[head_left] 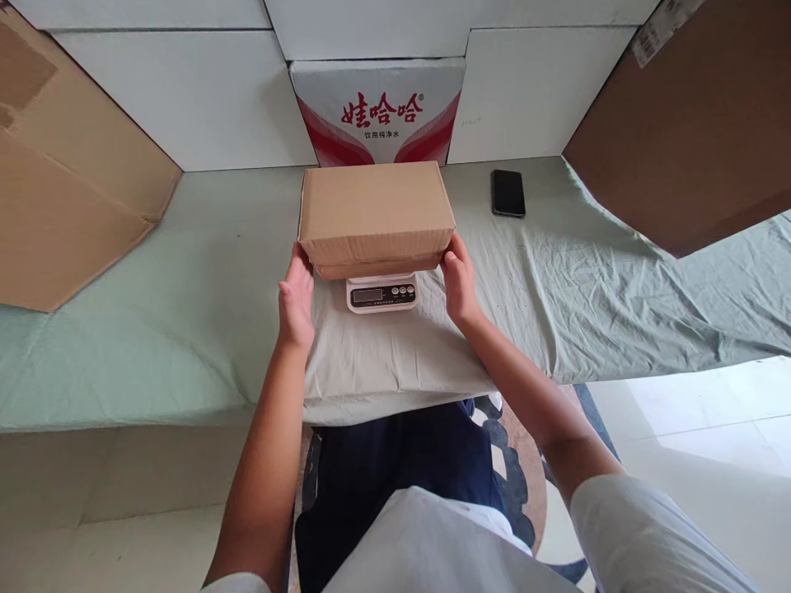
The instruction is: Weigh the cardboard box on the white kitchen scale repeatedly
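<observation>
A closed brown cardboard box (376,216) rests on top of a small white digital scale (381,294), whose display and buttons show below the box's front edge. My left hand (297,301) is pressed against the box's left side, fingers up. At the box's right side, my right hand (461,284) holds the lower corner. Both hands grip the box between them. The scale's platform is hidden under the box.
A pale green cloth covers the table (185,329). A black phone (507,193) lies at the back right. A red and white printed carton (378,111) stands behind the box against white foam boards. Large cardboard sheets lean at the left (67,173) and right (698,123).
</observation>
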Action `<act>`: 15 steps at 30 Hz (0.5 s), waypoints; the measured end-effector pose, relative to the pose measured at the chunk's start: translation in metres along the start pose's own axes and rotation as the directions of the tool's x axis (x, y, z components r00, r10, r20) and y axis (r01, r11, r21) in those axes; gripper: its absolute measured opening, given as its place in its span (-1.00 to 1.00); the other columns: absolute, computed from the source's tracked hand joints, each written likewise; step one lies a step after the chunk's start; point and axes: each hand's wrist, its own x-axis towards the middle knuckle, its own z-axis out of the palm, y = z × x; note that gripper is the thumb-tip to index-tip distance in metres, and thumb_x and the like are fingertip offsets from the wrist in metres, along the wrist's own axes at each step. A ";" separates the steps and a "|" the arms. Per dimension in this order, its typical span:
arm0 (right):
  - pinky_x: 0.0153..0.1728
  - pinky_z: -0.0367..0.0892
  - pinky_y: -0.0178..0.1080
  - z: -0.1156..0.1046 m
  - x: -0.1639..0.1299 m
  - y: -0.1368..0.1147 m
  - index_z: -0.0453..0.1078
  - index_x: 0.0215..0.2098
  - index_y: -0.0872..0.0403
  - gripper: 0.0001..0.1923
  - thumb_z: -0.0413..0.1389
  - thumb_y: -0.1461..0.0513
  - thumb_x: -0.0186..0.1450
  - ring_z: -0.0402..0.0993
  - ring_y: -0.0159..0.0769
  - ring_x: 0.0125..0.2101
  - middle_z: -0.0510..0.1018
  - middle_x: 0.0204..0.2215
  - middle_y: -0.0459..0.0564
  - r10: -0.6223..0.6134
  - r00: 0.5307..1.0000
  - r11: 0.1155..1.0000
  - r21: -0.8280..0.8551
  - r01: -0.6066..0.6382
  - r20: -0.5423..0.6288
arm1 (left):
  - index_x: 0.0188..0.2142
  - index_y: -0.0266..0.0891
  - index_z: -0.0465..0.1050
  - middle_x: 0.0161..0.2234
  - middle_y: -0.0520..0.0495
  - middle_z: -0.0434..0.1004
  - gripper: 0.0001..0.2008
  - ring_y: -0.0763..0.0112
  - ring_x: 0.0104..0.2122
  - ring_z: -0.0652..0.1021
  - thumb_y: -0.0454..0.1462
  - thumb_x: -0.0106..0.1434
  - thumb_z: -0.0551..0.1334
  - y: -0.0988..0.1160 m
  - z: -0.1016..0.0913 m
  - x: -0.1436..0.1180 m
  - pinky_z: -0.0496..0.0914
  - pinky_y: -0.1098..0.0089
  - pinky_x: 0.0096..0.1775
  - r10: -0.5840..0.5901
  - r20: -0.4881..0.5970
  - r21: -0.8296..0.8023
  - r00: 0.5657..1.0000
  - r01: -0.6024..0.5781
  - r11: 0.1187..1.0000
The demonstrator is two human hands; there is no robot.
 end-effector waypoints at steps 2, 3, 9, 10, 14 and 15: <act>0.52 0.10 0.17 0.000 0.000 0.001 0.29 0.32 -0.24 -0.31 0.06 -0.25 0.31 0.17 -0.02 0.47 0.36 0.41 -0.13 -0.007 1.000 1.000 -0.008 0.007 0.006 | 0.49 -0.01 0.10 0.56 -0.05 0.00 0.02 0.12 0.54 0.04 0.46 0.24 -0.19 -0.002 -0.001 0.000 0.04 0.11 0.51 0.004 0.006 0.007 1.000 -0.004 1.000; 0.52 0.11 0.18 -0.001 0.000 0.001 0.29 0.32 -0.24 -0.31 0.06 -0.25 0.32 0.16 -0.02 0.47 0.36 0.41 -0.13 -0.008 1.000 1.000 -0.012 0.008 0.008 | 0.49 0.00 0.11 0.55 -0.04 0.01 0.01 0.12 0.54 0.04 0.45 0.25 -0.19 -0.002 -0.002 0.000 0.04 0.11 0.51 0.009 0.007 0.004 1.000 -0.009 1.000; 0.52 0.08 0.23 -0.001 0.000 0.001 0.28 0.33 -0.25 -0.30 0.05 -0.26 0.31 0.14 0.00 0.48 0.35 0.41 -0.13 -0.025 1.000 1.000 -0.019 0.025 0.011 | 0.47 0.05 0.16 0.54 0.02 0.06 -0.05 0.12 0.54 0.05 0.43 0.28 -0.16 -0.004 -0.002 0.000 0.04 0.08 0.51 0.028 0.005 -0.047 1.000 -0.027 0.999; 0.52 0.08 0.23 0.000 0.000 0.000 0.27 0.34 -0.24 -0.31 0.04 -0.26 0.32 0.14 0.00 0.48 0.35 0.41 -0.12 -0.032 0.999 0.999 -0.024 0.032 0.018 | 0.47 0.05 0.16 0.54 0.02 0.06 -0.06 0.12 0.54 0.06 0.42 0.28 -0.15 -0.004 -0.002 0.000 0.04 0.08 0.51 0.025 0.007 -0.054 1.000 -0.025 0.998; 0.52 0.10 0.19 0.002 -0.001 -0.005 0.28 0.33 -0.21 -0.30 0.02 -0.26 0.33 0.16 0.00 0.47 0.35 0.41 -0.10 -0.045 0.999 0.998 -0.041 0.046 0.022 | 0.47 0.03 0.16 0.55 -0.01 0.05 -0.05 0.12 0.54 0.05 0.42 0.28 -0.14 -0.003 0.000 -0.001 0.03 0.09 0.51 0.001 0.006 -0.066 1.000 -0.001 0.998; 0.52 0.10 0.18 0.002 -0.001 -0.006 0.29 0.33 -0.21 -0.30 0.02 -0.27 0.33 0.16 0.00 0.46 0.36 0.41 -0.10 -0.044 0.999 0.998 -0.044 0.045 0.019 | 0.47 0.03 0.16 0.55 -0.01 0.05 -0.05 0.11 0.54 0.05 0.42 0.28 -0.14 -0.003 0.000 -0.001 0.02 0.08 0.51 -0.002 0.007 -0.068 1.000 0.003 0.998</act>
